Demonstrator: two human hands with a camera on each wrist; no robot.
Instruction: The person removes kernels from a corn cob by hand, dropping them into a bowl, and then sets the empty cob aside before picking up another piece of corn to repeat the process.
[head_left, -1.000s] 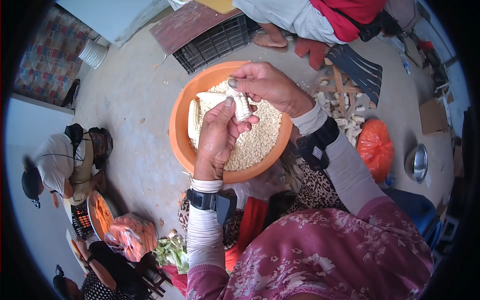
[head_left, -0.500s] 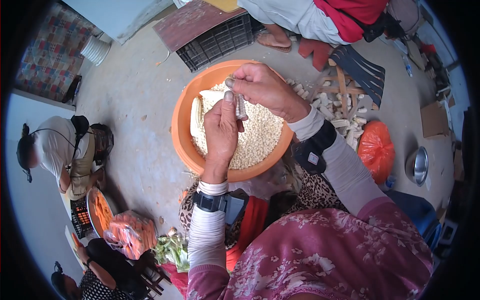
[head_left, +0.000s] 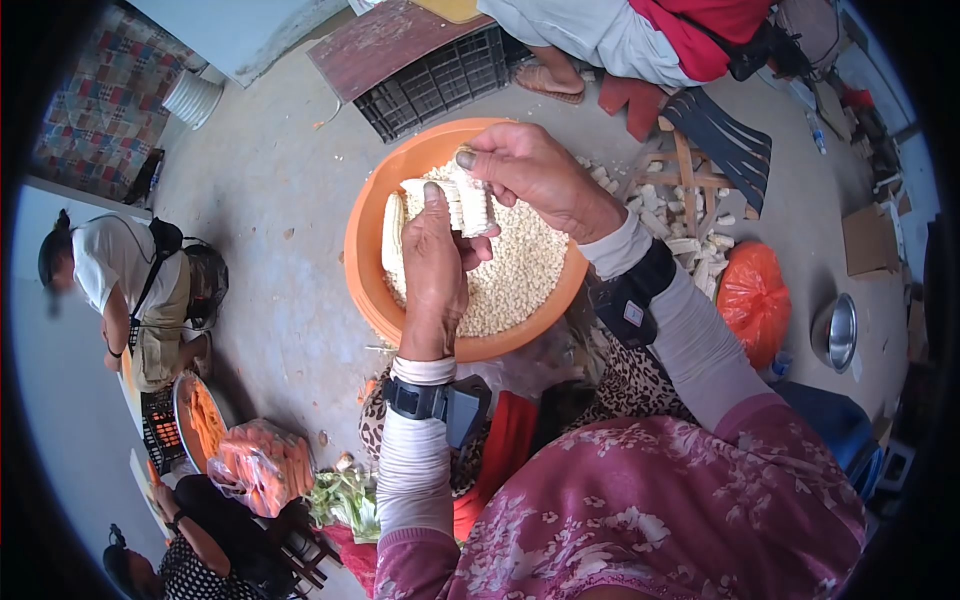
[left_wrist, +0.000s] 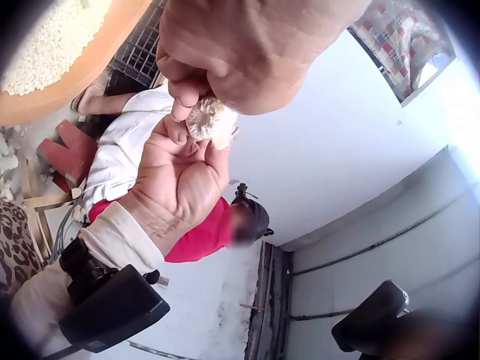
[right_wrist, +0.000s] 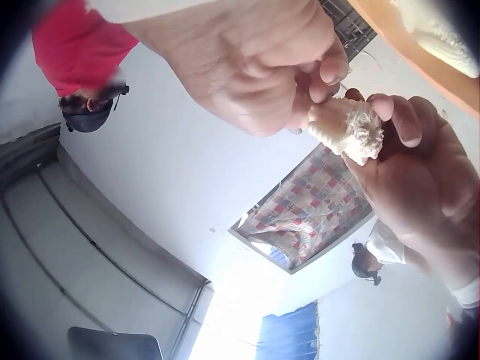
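Closest in, both hands are curled round one short corn cob point(head_left: 466, 205). The left hand point(head_left: 432, 265) grips it from below with the thumb laid up along its side. The right hand point(head_left: 535, 175) pinches its upper end from above, thumb against the kernels. The wrist views show the cob's broken, pale end between the fingers of the two hands. The cob is held in the air, just above the near half of an orange basin point(head_left: 360, 270).

The basin stands on the concrete floor point(head_left: 270, 200) in front of the person's knees. It is filled nearly to the rim with loose pale kernels point(head_left: 515, 275). Two or three cob pieces point(head_left: 392, 235) lie among them against its left wall.

To the right of the basin, a heap of stripped cobs point(head_left: 690, 240) lies on the floor. Beside it sits a bulging orange bag point(head_left: 750, 295), whose contents are hidden. Farther right is a metal bowl point(head_left: 835, 328); what it holds cannot be told.

To the left, near another person, a round tray point(head_left: 205, 425) carries cut carrots. A clear bag point(head_left: 262, 465) just beside it is stuffed with carrots.

Beyond the basin stands a black crate point(head_left: 430, 85) with a board over part of it. Farther off to the left is a white bucket point(head_left: 188, 100).
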